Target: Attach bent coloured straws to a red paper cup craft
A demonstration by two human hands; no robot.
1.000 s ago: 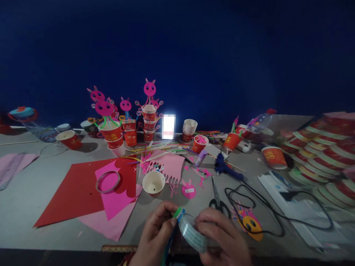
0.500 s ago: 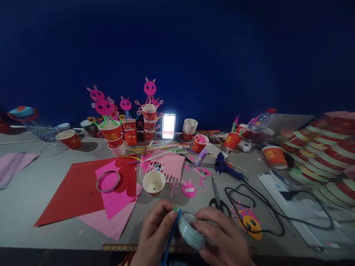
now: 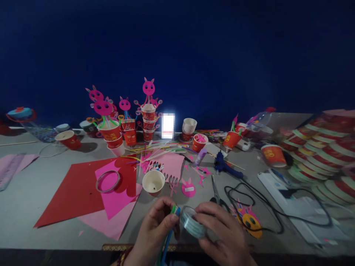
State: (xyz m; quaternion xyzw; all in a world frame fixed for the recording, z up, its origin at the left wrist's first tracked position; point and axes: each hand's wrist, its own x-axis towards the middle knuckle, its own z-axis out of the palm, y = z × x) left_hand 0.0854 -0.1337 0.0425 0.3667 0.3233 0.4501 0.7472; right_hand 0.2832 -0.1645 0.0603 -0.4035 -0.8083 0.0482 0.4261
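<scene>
Close to the table's front edge, my left hand [image 3: 159,225] pinches a blue and a green pipe cleaner [image 3: 167,244] between thumb and fingers, their tips side by side and the rest hanging down. My right hand [image 3: 222,229] is closed around a roll of clear tape [image 3: 192,222], tilted just to the right of the tips. Whether a strip of tape joins roll and tips I cannot tell. Beyond my hands stand a white-lined paper cup [image 3: 153,182] and a pink paper rabbit head [image 3: 188,187] with a pale strip on it. Black-handled scissors [image 3: 217,192] lie partly behind my right hand.
Red card [image 3: 66,195] and pink paper lie left, with a tape ring [image 3: 97,182] on top. A blue glue gun [image 3: 226,166] trails a black cord across the right. Rabbit-topped cups [image 3: 110,135] line the back; stacked red cups [image 3: 330,147] lean at far right.
My left fingers have turned a little, so more of the green pipe cleaner shows next to the blue one. The tape roll has shifted slightly right and tilted in my right hand.
</scene>
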